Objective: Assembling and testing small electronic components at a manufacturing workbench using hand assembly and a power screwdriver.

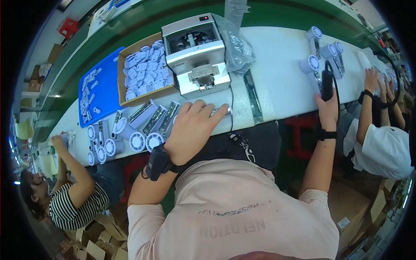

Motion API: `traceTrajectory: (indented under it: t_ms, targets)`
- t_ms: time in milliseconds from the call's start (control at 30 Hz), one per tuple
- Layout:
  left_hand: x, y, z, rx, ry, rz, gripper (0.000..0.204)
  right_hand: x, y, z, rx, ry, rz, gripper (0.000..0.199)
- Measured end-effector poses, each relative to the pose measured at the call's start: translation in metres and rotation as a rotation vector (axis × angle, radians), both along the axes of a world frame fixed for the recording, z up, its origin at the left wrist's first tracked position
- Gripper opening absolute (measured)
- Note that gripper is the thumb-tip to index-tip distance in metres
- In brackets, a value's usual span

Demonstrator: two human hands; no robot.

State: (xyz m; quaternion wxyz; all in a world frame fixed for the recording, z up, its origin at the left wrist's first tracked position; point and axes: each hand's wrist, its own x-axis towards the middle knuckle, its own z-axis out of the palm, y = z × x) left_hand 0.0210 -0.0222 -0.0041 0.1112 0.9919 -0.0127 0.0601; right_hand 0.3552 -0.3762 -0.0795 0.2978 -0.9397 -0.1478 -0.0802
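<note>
My left hand (193, 132) lies palm down near the table's front edge, fingers stretched out and spread, below a silver screw feeder (190, 60). A shiny piece partly shows beneath its fingertips; what it is I cannot make out. Several pale lilac handheld fans (138, 141) with exposed circuit boards in their handles lie just left of this hand. On the right, my right hand (328, 108) is closed around a black corded electric screwdriver (327, 84), held upright. Close to its tip are several more fans (310, 64) lying on the white table.
A cardboard box (121, 82) of lilac plastic covers stands left of the feeder, beside a blue tray (104, 102) with small parts. A clear plastic bag (238, 47) of screws leans on the feeder's right. Co-workers sit at left (78, 190) and right (381, 147).
</note>
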Motion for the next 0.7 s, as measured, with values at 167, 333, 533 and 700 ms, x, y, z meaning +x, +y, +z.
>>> traceTrajectory:
  t_ms: [167,333,533,700]
  targets:
    - [-0.007,0.017,0.022,-0.166,-0.233,-0.033,0.048,0.020,-0.027,-0.018,0.101,-0.037,-0.095,0.045]
    - [-0.016,0.129,0.025,0.049,-0.156,0.392,0.026,-0.024,0.022,0.047,0.441,-0.136,0.113,0.041]
    - [0.016,0.195,0.003,0.115,0.212,0.451,0.028,-0.111,0.097,0.122,0.476,0.194,0.448,0.043]
    - [0.027,0.190,0.003,0.236,0.402,0.422,0.029,-0.135,0.150,0.121,0.231,0.249,0.758,0.051]
